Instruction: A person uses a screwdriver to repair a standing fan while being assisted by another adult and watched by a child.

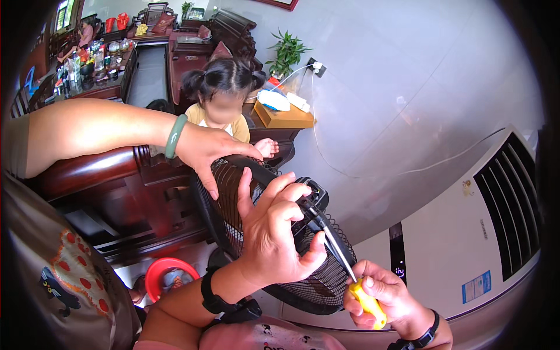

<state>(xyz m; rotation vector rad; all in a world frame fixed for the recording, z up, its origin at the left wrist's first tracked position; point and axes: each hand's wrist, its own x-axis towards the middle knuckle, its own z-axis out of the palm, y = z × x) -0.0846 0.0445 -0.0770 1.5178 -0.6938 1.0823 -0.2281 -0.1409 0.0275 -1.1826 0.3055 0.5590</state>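
Note:
My right hand (382, 296) is closed around the yellow handle of a screwdriver (367, 306). Its metal shaft slants up and left to the black housing at the back of a fan head (315, 286); the tip is hard to make out. Against the wire grille and housing rests my left hand (271, 236), fingers apart and partly bent, the thumb near the shaft. Another person's hand (213, 146), wearing a green bangle (175, 136), lies on the fan's upper rim. The fan head is tilted between us.
A child (221, 111) stands behind the fan, one small hand near its rim. At right is a white floor-standing air conditioner (437, 245). Dark wooden furniture (111, 175) lies to the left. Below is a red basin (156, 280). A white cable (408, 171) runs along the wall.

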